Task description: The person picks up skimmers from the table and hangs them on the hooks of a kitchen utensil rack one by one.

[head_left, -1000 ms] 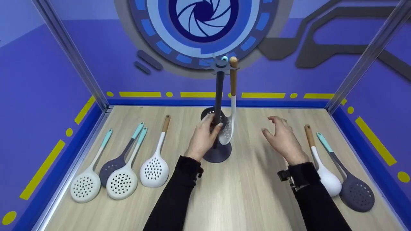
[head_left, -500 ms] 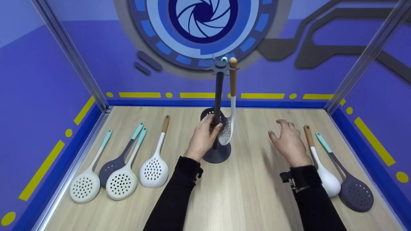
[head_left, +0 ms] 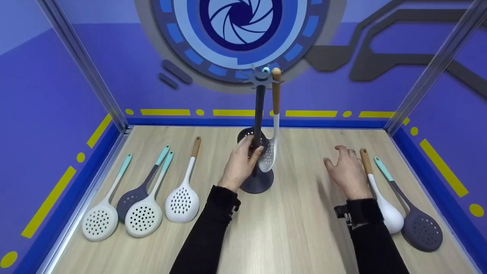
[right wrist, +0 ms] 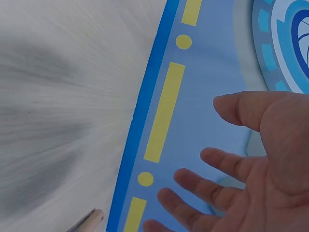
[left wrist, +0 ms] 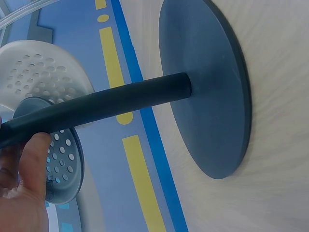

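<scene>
A dark utensil stand [head_left: 260, 110] rises upright from a round base [left wrist: 212, 96], topped by a ring of hooks. My left hand [head_left: 239, 161] grips its post low down, thumb and fingers around it. From the hooks hang a white slotted spoon [head_left: 276, 125] with a wooden handle and a dark skimmer [left wrist: 65, 164], the skimmer partly hidden behind the post and hand. My right hand [head_left: 345, 171] is in the air with fingers apart and nothing in it. Just right of it lies a white ladle [head_left: 387, 213] with a wooden handle.
Right of the ladle lies a dark skimmer with a mint handle [head_left: 423, 230]. On the left are two pale skimmers [head_left: 101, 222] [head_left: 144, 219], a dark one [head_left: 131, 199] partly under the second, and a white slotted turner [head_left: 182, 201]. Blue walls [head_left: 182, 99] enclose the table.
My right hand has moved right and slightly toward me, away from the stand and closer to the ladle. The left hand stays on the post, and the hanging utensils look unchanged.
</scene>
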The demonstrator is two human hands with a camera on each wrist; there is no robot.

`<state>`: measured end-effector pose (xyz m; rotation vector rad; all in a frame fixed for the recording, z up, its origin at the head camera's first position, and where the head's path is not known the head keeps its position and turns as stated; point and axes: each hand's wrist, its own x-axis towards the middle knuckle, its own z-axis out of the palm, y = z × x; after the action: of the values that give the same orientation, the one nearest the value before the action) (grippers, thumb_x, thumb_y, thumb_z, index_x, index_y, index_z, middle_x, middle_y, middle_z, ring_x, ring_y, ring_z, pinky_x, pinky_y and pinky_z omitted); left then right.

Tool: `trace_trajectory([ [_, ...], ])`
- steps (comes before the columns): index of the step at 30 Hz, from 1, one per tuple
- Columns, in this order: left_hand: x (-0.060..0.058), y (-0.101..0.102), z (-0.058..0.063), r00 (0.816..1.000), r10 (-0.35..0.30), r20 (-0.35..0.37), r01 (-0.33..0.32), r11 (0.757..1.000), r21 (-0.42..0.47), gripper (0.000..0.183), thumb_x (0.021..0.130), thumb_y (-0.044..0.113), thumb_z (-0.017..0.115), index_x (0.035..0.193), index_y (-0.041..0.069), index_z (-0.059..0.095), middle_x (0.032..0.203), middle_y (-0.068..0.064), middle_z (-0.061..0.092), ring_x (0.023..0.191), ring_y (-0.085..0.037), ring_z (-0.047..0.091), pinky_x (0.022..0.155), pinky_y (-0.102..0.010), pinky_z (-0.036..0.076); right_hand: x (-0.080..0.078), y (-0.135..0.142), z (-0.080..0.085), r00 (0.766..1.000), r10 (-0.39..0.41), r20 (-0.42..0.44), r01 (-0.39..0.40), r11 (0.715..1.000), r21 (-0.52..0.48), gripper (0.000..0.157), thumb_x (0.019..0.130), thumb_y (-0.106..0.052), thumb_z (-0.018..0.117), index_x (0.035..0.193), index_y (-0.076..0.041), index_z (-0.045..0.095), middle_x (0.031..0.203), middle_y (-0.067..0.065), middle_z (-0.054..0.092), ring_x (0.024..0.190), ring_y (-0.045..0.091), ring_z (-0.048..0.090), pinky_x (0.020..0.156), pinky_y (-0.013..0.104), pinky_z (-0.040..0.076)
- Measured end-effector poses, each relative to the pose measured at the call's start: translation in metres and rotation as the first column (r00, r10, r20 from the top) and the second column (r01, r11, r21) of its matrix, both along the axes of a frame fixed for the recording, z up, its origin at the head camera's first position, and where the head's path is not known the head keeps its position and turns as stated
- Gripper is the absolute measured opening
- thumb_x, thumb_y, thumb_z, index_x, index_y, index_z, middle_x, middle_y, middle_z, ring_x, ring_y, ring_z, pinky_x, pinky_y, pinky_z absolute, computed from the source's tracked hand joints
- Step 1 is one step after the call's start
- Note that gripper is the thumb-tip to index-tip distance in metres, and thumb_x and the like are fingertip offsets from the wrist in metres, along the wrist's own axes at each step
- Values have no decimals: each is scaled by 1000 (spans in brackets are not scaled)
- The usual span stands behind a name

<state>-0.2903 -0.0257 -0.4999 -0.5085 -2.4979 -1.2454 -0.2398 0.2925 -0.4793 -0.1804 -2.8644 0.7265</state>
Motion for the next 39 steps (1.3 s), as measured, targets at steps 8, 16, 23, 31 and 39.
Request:
trace_trajectory([
  [8, 1, 0, -1, 1000, 4, 15, -4, 1000, 12, 38, 101, 42, 53, 135, 26, 53, 115, 10, 60, 97, -2, 63, 79, -22, 56, -1, 8, -3, 1000, -29, -5, 29, 999, 17, 61, 98, -33, 58, 145, 2, 40, 141, 35, 43, 122, 54, 49, 95, 64, 44],
  [16, 0, 0, -2, 1000, -6, 11, 5, 1000, 31, 36, 101, 40, 54, 134, 27, 53, 114, 10, 60, 97, -3, 64, 79, -24, 57, 1, 16, -6, 999, -43, 24, 42, 999, 22, 65, 99, -37, 56, 147, 2, 37, 142, 35, 43, 125, 54, 47, 97, 65, 43],
  [23, -1, 0, -2, 1000, -12, 6, 11, 999, 31, 36, 101, 40, 54, 134, 27, 53, 117, 10, 60, 98, -3, 64, 80, -23, 57, 1, 25, -8, 993, -64, 102, 63, 998, 12, 70, 99, -42, 53, 151, 0, 31, 148, 35, 37, 126, 59, 40, 97, 70, 40],
  [31, -2, -1, -1, 1000, -14, -4, 15, 1000, 27, 35, 100, 39, 55, 133, 25, 54, 117, 8, 60, 98, -4, 65, 80, -23, 57, 0, 33, -11, 983, -91, 160, 90, 996, 12, 74, 99, -46, 52, 152, -1, 28, 157, 34, 22, 129, 63, 33, 93, 76, 37],
  [39, -1, 0, -1, 1000, -15, -27, 16, 1000, 23, 35, 101, 39, 55, 132, 24, 55, 116, 8, 60, 97, -3, 64, 81, -23, 56, 0, 40, -16, 974, -114, 196, 113, 994, 15, 77, 99, -48, 51, 152, 2, 27, 165, 26, 2, 132, 63, 29, 92, 78, 37],
])
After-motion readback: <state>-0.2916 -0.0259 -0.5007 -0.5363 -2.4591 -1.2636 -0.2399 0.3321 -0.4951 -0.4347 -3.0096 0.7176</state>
